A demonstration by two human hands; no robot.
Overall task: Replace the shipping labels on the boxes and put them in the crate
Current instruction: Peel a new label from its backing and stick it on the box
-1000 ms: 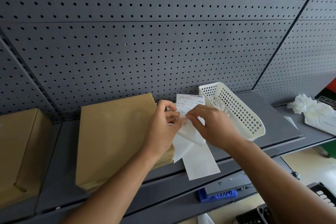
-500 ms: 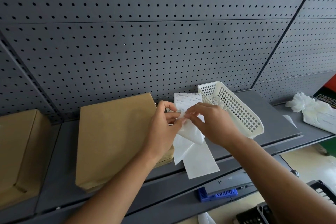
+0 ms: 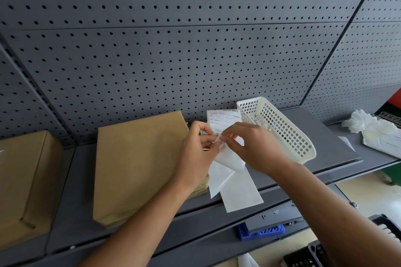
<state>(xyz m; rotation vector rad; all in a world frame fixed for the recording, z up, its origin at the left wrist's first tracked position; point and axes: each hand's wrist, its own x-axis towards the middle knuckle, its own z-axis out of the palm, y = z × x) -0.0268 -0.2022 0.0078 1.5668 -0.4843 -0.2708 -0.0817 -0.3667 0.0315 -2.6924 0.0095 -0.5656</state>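
Two bare forearms reach up from the bottom edge. Under the shelf's front lip sits a small blue ribbed plastic piece [image 3: 260,231], and at the lower right part of a black slatted plastic item [image 3: 385,226] shows, too cut off to name. A smooth, faintly glossy white backing sheet [image 3: 238,193], long and rectangular, reaches down over the front edge of the flat grey metal shelf [image 3: 325,136], its upper part curling into a soft translucent fold. Above it the two hands meet. The left hand [image 3: 195,154] has its fingers curled, thumb and forefinger pinching the lower corner of the shipping label [image 3: 221,119]. The right hand [image 3: 253,147] pinches at the same corner with thumb and forefinger, on the thin backing sheet as far as can be seen. The label stands nearly upright between the hands, a matte white rectangle with fine print and a barcode along its top, just beside the near corner of the basket. Left of the hands a flat cardboard box [image 3: 138,165] lies on the shelf, plain brown, smooth-faced and unlabelled on top; a second brown box [image 3: 21,180] lies further left. To the right a white plastic basket [image 3: 282,130] with a square lattice wall sits tilted, and beyond it lies crumpled white paper [image 3: 358,123]. Behind everything rises a dark grey pegboard [image 3: 195,50], evenly dotted with round holes.
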